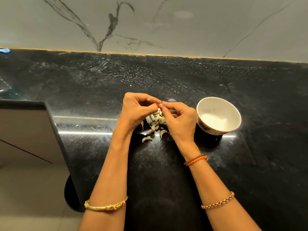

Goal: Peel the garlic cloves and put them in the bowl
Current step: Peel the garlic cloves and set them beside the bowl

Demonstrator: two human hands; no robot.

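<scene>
Pale garlic clove [160, 105] pinched btwn both hands, above pile [154, 125].

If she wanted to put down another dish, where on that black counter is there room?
Bare counter stretches between the hands and the marble wall, and right of the white bowl. More lies near the counter's left edge. It is crowded under the left hand and right hand, where garlic cloves are scattered.

Camera, one: worn on your head, wide-angle. Facing: forward and down across the dark surface [183, 77] toward the marbled wall [150, 22] behind it. Range: close, your forearms running up from the bottom edge to mid-frame. Distortion: straight edges bow near the frame's sides. Shared coverage: single view only.
</scene>
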